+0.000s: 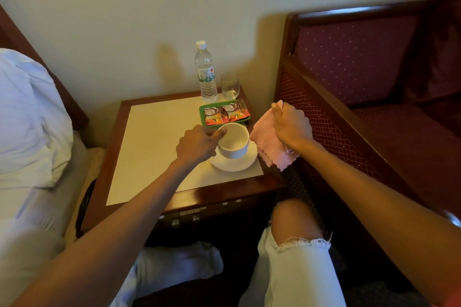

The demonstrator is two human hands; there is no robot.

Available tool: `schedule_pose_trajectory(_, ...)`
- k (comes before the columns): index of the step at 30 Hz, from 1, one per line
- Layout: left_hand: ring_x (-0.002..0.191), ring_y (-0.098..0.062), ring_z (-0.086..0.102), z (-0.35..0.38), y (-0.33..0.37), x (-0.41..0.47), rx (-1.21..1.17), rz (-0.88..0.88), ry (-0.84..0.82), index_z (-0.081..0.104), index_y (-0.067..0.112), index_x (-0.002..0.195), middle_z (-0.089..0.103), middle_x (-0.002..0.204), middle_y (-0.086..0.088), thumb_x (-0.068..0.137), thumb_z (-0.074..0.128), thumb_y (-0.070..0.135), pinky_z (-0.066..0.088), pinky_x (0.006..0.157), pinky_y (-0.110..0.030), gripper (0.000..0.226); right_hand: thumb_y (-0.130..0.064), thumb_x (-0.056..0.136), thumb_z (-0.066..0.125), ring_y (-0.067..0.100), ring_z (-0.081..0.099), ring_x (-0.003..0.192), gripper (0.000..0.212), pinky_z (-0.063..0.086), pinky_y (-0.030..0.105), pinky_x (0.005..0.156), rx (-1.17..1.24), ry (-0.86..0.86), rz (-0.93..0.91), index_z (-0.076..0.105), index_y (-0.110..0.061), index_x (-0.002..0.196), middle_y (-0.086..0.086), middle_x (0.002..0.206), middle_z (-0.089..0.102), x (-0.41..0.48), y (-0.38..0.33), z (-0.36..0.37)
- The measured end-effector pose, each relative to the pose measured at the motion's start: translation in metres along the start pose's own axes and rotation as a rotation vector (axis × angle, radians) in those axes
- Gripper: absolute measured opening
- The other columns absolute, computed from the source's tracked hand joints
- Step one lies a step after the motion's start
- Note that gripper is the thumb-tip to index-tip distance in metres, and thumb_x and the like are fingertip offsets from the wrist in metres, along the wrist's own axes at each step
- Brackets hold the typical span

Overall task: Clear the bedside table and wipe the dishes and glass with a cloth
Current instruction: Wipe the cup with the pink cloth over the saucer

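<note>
Gripping tilted cup (234,143) over saucer (238,166) with left hand (197,144), clutching cloth (268,143) beside cup with right hand (290,124); tray (202,114), bottle (205,75), glass (230,86) behind cup.

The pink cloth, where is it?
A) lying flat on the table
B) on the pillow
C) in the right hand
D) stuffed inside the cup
C: the right hand grips the pink cloth, which hangs beside the table's edge, while the left hand holds the white cup by its rim.
</note>
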State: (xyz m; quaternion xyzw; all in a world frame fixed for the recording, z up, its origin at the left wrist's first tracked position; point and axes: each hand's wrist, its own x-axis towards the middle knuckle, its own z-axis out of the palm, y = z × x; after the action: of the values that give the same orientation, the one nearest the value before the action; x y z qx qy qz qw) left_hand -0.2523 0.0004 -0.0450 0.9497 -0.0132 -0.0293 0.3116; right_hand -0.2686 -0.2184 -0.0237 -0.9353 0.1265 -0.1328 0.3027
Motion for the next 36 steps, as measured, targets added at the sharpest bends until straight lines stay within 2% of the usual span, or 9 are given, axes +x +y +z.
schedule_pose_trajectory(4,0.081,-0.018,0.069,0.014,-0.004,0.012,0.037,-0.087,-0.014,0.073,0.024,0.096,0.072,0.062,0.004,0.094,0.045,0.064,0.055,0.083,-0.038,0.049,-0.047,0.105,0.021,0.032,0.064,0.100,0.051,0.047,0.040,0.079,-0.061,0.009,-0.038,0.056,-0.013,0.121,0.012,0.108,0.066,0.003,0.014,0.001)
schedule_pose_trajectory(12,0.086,-0.020,0.069,0.025,-0.006,0.026,0.119,-0.131,-0.061,0.073,0.023,0.093,0.070,0.058,0.006,0.093,0.046,0.064,0.053,0.088,-0.039,0.050,-0.050,0.104,0.020,0.030,0.065,0.099,0.055,0.050,0.042,0.079,-0.021,-0.018,-0.059,0.056,-0.012,0.120,0.011,0.108,0.067,0.012,0.011,0.010)
schedule_pose_trajectory(20,0.086,-0.019,0.067,0.031,-0.013,0.025,0.143,-0.137,-0.036,0.074,0.020,0.092,0.069,0.060,0.007,0.095,0.044,0.063,0.052,0.082,-0.036,0.053,-0.050,0.104,0.021,0.024,0.064,0.092,0.053,0.051,0.039,0.075,-0.004,-0.041,-0.091,0.057,-0.013,0.116,0.007,0.100,0.065,0.014,0.005,0.015)
schedule_pose_trajectory(24,0.082,-0.020,0.066,0.024,-0.015,0.026,0.169,-0.132,-0.078,0.074,0.020,0.086,0.069,0.061,0.005,0.091,0.037,0.074,0.049,0.075,-0.034,0.065,-0.050,0.104,0.022,0.020,0.062,0.084,0.050,0.046,0.034,0.068,0.000,-0.019,-0.106,0.057,-0.014,0.111,-0.001,0.088,0.059,0.016,0.002,0.013)
schedule_pose_trajectory(26,0.083,-0.024,0.065,0.013,-0.021,0.027,0.142,-0.141,0.010,0.072,0.020,0.084,0.071,0.069,0.000,0.090,0.032,0.077,0.047,0.073,-0.035,0.070,-0.049,0.104,0.023,0.018,0.061,0.081,0.050,0.046,0.034,0.068,0.016,0.007,-0.108,0.057,-0.014,0.111,-0.002,0.086,0.058,0.017,0.001,0.010)
schedule_pose_trajectory(29,0.099,-0.033,0.064,-0.006,-0.044,0.027,0.180,-0.149,0.236,0.067,0.021,0.101,0.072,0.102,-0.007,0.094,0.045,0.064,0.048,0.081,-0.039,0.049,-0.047,0.104,0.025,0.014,0.058,0.072,0.047,0.044,0.032,0.062,0.075,0.052,-0.114,0.058,-0.014,0.107,-0.009,0.075,0.053,0.018,-0.002,0.008)
schedule_pose_trajectory(31,0.105,-0.034,0.062,-0.014,-0.063,0.024,0.222,-0.207,0.186,0.062,0.016,0.108,0.067,0.111,-0.009,0.093,0.059,0.052,0.045,0.081,-0.038,0.039,-0.047,0.104,0.027,0.011,0.055,0.068,0.042,0.042,0.032,0.061,0.128,0.080,-0.125,0.056,-0.018,0.099,-0.012,0.072,0.050,0.018,-0.008,0.008)
schedule_pose_trajectory(33,0.100,-0.032,0.062,-0.015,-0.079,0.018,0.230,-0.272,0.081,0.061,0.012,0.105,0.065,0.104,-0.008,0.090,0.066,0.047,0.044,0.076,-0.036,0.039,-0.047,0.104,0.027,0.011,0.057,0.069,0.039,0.045,0.034,0.062,0.187,0.095,-0.139,0.055,-0.020,0.097,-0.012,0.073,0.052,0.017,-0.018,0.011)
schedule_pose_trajectory(36,0.083,-0.028,0.063,-0.008,-0.094,0.010,0.150,-0.287,0.084,0.063,0.011,0.089,0.064,0.083,-0.005,0.086,0.072,0.038,0.043,0.068,-0.033,0.028,-0.051,0.103,0.025,0.024,0.064,0.083,0.046,0.055,0.047,0.072,0.240,0.095,-0.159,0.059,-0.020,0.107,-0.009,0.081,0.056,0.012,-0.038,0.018)
